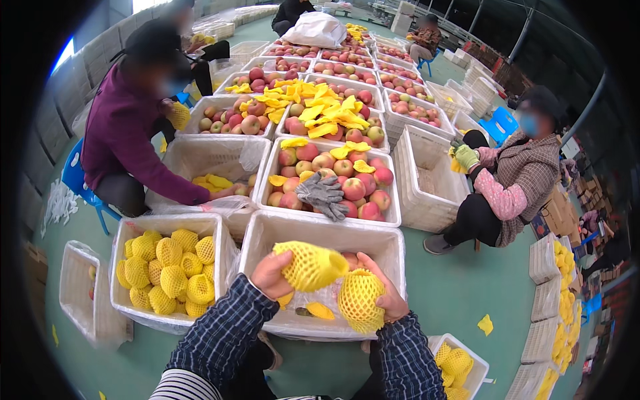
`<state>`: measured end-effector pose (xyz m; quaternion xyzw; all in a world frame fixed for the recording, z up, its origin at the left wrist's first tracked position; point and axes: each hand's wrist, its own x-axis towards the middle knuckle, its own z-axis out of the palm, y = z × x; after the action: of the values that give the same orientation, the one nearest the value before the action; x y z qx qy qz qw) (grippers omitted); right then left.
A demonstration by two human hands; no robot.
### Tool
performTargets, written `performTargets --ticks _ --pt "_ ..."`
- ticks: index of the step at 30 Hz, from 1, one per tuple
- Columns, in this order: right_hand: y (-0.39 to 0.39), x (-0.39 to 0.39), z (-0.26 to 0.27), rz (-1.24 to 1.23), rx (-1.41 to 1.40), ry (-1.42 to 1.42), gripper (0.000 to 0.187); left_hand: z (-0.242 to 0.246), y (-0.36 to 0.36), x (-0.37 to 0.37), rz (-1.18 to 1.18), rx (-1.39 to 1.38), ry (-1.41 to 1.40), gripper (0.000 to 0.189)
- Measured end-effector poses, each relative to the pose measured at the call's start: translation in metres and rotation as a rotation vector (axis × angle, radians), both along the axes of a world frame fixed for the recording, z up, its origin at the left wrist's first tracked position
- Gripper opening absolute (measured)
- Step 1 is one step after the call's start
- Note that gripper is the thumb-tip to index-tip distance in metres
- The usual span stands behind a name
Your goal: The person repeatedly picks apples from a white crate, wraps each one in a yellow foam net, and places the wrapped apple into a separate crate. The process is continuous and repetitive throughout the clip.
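My left hand (272,275) grips a yellow foam fruit net (310,266), whose narrower end points right; whether fruit fills it I cannot tell. In my right hand (392,300) is a rounded yellow foam net (361,300), its mesh stretched as if around a fruit. Both are held above a white plastic crate (320,327) lined with clear film. Inside that crate, an apple (351,260) shows partly behind the nets, and a loose yellow foam piece (320,310) lies on the bottom.
Left stands a crate of net-wrapped fruit (170,265). Ahead, grey gloves (322,195) lie on a crate of apples (370,187). A co-worker (125,115) reaches into a crate at left; another person (525,170) sits right. More wrapped fruit (455,367) is at lower right.
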<state>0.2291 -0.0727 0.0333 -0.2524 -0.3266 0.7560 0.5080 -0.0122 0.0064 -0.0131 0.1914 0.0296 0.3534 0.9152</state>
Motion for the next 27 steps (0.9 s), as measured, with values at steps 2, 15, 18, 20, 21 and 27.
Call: performTargets --ticks 2,15,18,20,21,27 --pt "-0.005 0.013 -0.005 -0.049 0.007 -0.063 0.111 0.031 0.011 0.007 0.139 0.2 0.254 0.042" --pt "-0.005 0.006 -0.018 -0.135 -0.102 -0.263 0.08 0.03 -0.042 0.07 0.265 1.27 0.988 0.07" --pt "-0.005 0.021 -0.025 -0.22 -0.221 -0.15 0.065 0.025 -0.03 0.063 -0.075 0.604 0.95 0.069" --pt "-0.002 0.021 -0.022 -0.211 -0.316 -0.23 0.061 0.015 -0.031 0.062 -0.074 0.164 0.396 0.071" --pt "-0.001 0.021 -0.02 -0.211 -0.365 -0.269 0.061 0.014 -0.032 0.062 -0.077 -0.054 0.118 0.073" --pt "-0.01 -0.024 -0.054 0.123 -0.35 0.442 0.05 -0.018 -0.027 0.05 -0.164 -0.294 -0.161 0.039"
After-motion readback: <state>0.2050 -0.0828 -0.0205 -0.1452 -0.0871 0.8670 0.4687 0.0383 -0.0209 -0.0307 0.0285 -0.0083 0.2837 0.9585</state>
